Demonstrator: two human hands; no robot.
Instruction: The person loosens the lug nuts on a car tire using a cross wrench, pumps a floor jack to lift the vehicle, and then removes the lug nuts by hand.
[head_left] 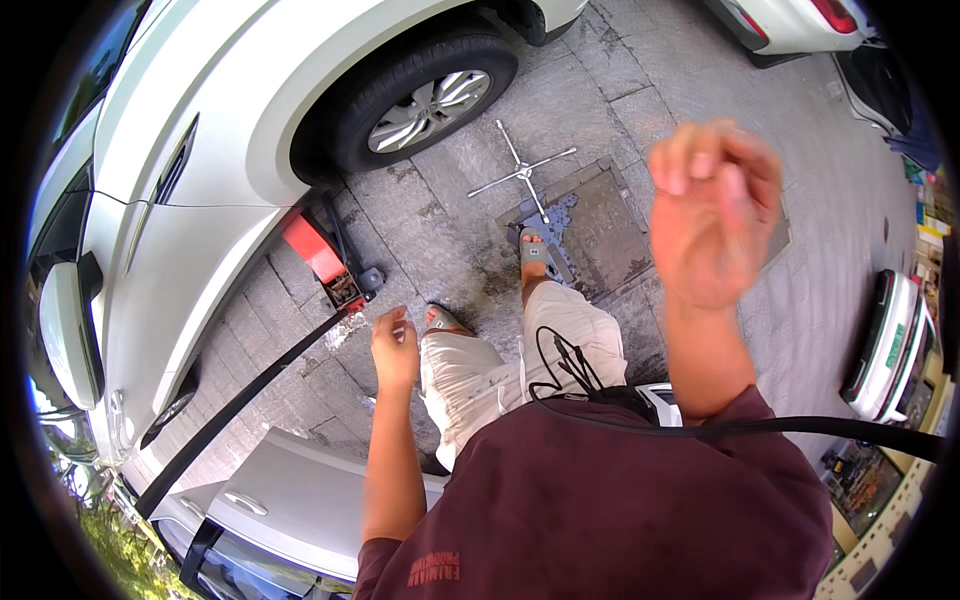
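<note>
My left hand [395, 347] hangs low beside my thigh, fingers loosely curled, holding nothing. It is just right of the long black handle [240, 400] of a red floor jack [325, 255] that sits under the white car [200, 130] behind its wheel [425, 100]. My right hand [712, 205] is raised close to the camera, blurred, fingers bent together and empty. A metal cross wheel wrench [522, 172] lies on the paving ahead of my sandalled right foot [535, 250].
A square manhole cover [605, 225] is set in the stone paving by my feet. A silver car [290, 500] stands at the lower left, another white car [890, 340] at the right, more cars at the top right. A black strap and cables cross my maroon shirt.
</note>
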